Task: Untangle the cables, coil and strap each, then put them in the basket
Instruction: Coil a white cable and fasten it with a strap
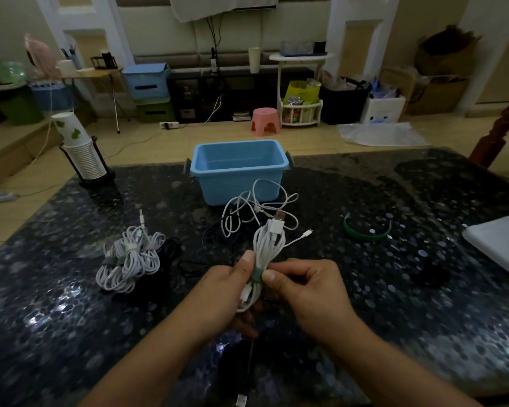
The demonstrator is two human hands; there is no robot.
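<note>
At the lower centre of the frame, both hands hold a coiled white cable (pixel 265 254) upright above the dark speckled counter (pixel 394 304). The left hand (pixel 227 289) grips the bundle from the left, its fingers curled round the coil and its thumb pressed against the grey-green strap (pixel 256 274) at the coil's middle. The right hand (pixel 306 284) pinches the same strap from the right, fingers clamped on it. A USB plug sticks up from the top of the coil. Behind it a loose white cable (pixel 257 211) lies tangled in front of the blue basket (pixel 238 168). To the left sit strapped white coils (pixel 130 261); a spare green strap (pixel 366 232) lies at centre right.
</note>
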